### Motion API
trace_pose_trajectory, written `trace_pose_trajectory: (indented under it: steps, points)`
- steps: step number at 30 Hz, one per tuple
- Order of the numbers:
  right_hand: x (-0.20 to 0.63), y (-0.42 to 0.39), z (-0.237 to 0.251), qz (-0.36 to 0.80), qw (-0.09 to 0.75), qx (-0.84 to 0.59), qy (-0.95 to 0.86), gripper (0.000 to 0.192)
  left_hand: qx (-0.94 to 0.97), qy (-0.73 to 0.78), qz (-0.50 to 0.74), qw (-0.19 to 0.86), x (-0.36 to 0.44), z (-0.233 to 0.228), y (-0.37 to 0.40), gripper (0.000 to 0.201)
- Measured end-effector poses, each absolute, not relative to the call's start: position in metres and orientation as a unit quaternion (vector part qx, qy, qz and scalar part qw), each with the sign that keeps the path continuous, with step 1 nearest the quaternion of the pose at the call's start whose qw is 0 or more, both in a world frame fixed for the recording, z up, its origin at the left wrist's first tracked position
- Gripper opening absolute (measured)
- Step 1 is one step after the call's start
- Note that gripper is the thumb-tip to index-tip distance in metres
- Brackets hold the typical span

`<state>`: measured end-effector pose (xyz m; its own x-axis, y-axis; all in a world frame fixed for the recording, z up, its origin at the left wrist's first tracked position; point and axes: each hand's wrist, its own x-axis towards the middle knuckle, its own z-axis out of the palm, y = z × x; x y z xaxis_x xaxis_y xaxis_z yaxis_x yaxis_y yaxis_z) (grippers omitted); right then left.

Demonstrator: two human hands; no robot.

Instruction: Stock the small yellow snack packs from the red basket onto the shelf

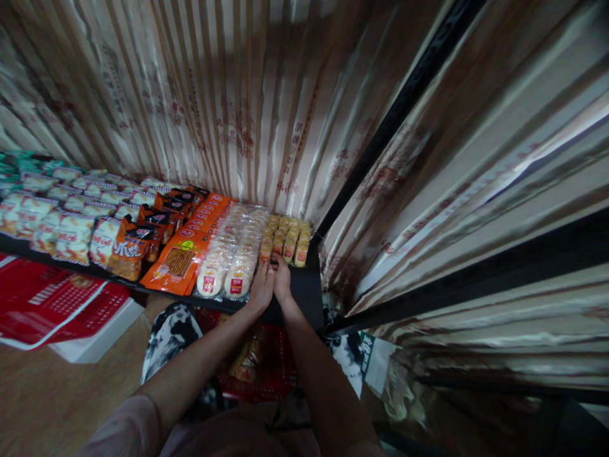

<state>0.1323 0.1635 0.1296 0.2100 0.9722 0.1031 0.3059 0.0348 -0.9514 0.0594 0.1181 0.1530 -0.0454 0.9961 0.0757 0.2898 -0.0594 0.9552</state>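
On the dark shelf [307, 285], my left hand [262, 287] and my right hand [281, 279] are side by side and touching. Their closed fingers press against the front of the small yellow snack packs [289, 244], which stand in short rows with red labels. The fingertips are partly hidden, and the exact grip on the front packs is hard to see. Just left of my left hand lie two rows of clear-wrapped round white crackers [236, 276] with red labels.
Further left are a flat orange snack bag [178, 257], orange-and-black bags [126, 247] and several white bags [76, 235]. A red basket [61, 298] stands below the shelf on the left. Behind hangs a pleated, printed curtain [238, 95]; a black post [380, 146] rises at the shelf's right corner.
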Motion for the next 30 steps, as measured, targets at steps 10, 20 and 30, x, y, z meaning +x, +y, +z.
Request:
trace_pose_trajectory:
  steps: [10, 20, 30]
  points:
    - [0.132, 0.151, 0.133, 0.324, 0.499, -0.6, -0.535, 0.041, 0.566, 0.572, 0.461, 0.374, 0.062, 0.151, 0.125, 0.044]
    - [0.135, 0.149, 0.126, 0.298, 0.48, -0.585, -0.582, 0.043, 0.594, 0.566, 0.438, 0.367, 0.062, 0.135, 0.127, 0.046]
    - [0.136, 0.15, 0.122, 0.305, 0.485, -0.568, -0.59, 0.044, 0.599, 0.576, 0.424, 0.36, 0.062, 0.148, 0.126, 0.047]
